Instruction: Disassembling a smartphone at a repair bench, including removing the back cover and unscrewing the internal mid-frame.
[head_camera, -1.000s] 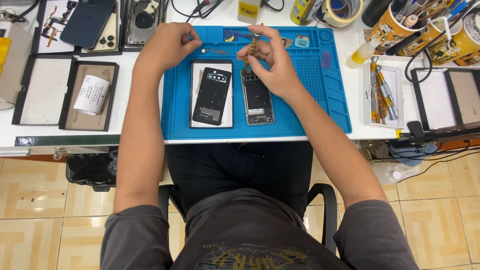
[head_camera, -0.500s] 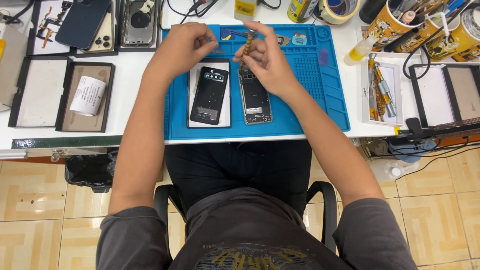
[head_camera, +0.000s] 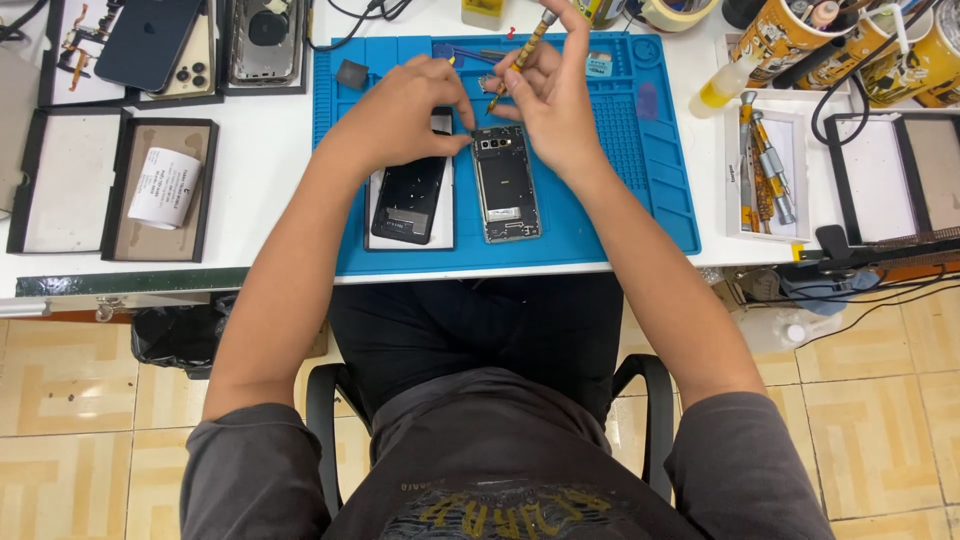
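- The right hand (head_camera: 555, 95), in the upper middle of the frame, closes its fingers round a thin yellow-and-black screwdriver (head_camera: 520, 58); the tool leans, its butt up near the top edge and its tip pointing down toward the top end of the opened phone (head_camera: 505, 183).
- The left hand (head_camera: 405, 110), just left of it, is curled, with thumb and forefinger pinched together at the phone's upper left corner; whether they grip a small part there cannot be told.
- The opened phone lies face down, its insides showing, on the blue work mat (head_camera: 640, 190), a little above the middle of the frame.
- Just left of it, partly under the left hand, a black back cover (head_camera: 410, 200) lies on a white sheet.
- A small dark square piece (head_camera: 351, 73) sits at the mat's upper left corner.
- In the upper left of the frame a dark blue phone (head_camera: 150, 42) rests on a tray, with a bare phone frame (head_camera: 265, 38) beside it.
- Lower on the left, a black tray (head_camera: 160, 188) holds a white paper roll (head_camera: 165, 187).
- At the right, a white tray (head_camera: 765, 175) holds several metal-handled tools, with a small bottle of yellow liquid (head_camera: 725, 85) above it.
- Yellow cups (head_camera: 775, 30) stuffed with tools stand in the upper right corner.
- A roll of tape (head_camera: 672, 12) sits at the top edge.
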